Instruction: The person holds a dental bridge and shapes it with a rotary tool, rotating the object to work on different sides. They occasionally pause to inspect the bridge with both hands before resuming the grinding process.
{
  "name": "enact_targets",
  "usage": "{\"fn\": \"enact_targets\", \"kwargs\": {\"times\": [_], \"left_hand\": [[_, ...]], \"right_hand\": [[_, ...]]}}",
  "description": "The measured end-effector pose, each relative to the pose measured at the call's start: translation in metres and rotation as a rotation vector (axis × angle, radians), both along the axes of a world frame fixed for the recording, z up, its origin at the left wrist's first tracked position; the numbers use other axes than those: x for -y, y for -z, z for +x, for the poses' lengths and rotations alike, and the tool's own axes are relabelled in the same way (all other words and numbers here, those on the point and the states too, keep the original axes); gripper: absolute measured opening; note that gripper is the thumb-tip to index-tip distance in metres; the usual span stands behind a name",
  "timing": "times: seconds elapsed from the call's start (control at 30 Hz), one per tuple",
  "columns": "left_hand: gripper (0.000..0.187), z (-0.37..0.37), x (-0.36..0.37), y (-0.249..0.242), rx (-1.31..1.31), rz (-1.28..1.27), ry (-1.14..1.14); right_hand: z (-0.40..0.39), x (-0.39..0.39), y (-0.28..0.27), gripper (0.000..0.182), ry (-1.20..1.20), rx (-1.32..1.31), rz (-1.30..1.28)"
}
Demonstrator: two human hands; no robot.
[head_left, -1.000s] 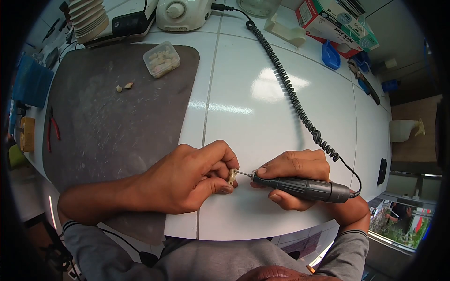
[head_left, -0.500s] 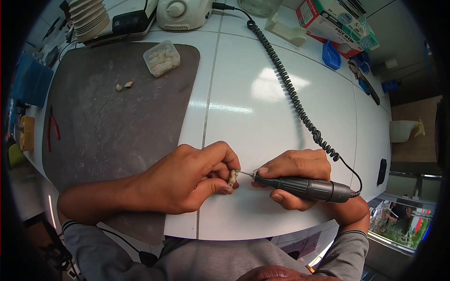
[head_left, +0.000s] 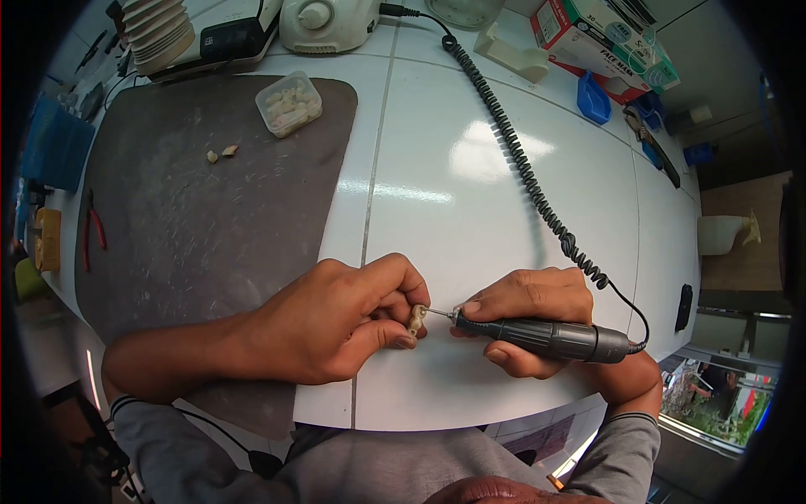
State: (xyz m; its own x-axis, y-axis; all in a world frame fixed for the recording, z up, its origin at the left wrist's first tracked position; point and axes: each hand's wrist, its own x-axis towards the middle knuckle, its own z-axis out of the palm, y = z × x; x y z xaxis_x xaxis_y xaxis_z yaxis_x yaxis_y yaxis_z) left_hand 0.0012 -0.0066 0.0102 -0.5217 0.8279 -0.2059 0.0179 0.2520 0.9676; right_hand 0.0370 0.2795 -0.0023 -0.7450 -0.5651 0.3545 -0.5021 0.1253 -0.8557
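Observation:
My left hand pinches a small tooth-coloured dental piece between thumb and fingers, just above the white worktop. Part of that piece is hidden behind the fingertips. In my right hand lies a black rotary handpiece, gripped like a pen and pointing left. Its thin metal bur reaches to the upper end of the dental piece and appears to touch it. A coiled black cord runs from the back of the handpiece up to a cream control unit.
On the dark mat are a clear tub of tooth-coloured pieces, two loose bits and red-handled pliers. A face mask box, a blue tray and a knife-like tool lie at the back right.
The dental piece has turned very slightly in my left fingers. Both hands and the handpiece stay almost where they were.

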Motion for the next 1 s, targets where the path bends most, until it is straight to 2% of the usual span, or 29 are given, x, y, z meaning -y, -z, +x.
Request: {"fn": "enact_targets", "kwargs": {"times": [1.0], "left_hand": [[0.025, 0.0001, 0.0, 0.0008, -0.003, -0.002, -0.001]], "right_hand": [[-0.0003, 0.0002, 0.0003, 0.03, 0.012, -0.019, 0.009]]}}
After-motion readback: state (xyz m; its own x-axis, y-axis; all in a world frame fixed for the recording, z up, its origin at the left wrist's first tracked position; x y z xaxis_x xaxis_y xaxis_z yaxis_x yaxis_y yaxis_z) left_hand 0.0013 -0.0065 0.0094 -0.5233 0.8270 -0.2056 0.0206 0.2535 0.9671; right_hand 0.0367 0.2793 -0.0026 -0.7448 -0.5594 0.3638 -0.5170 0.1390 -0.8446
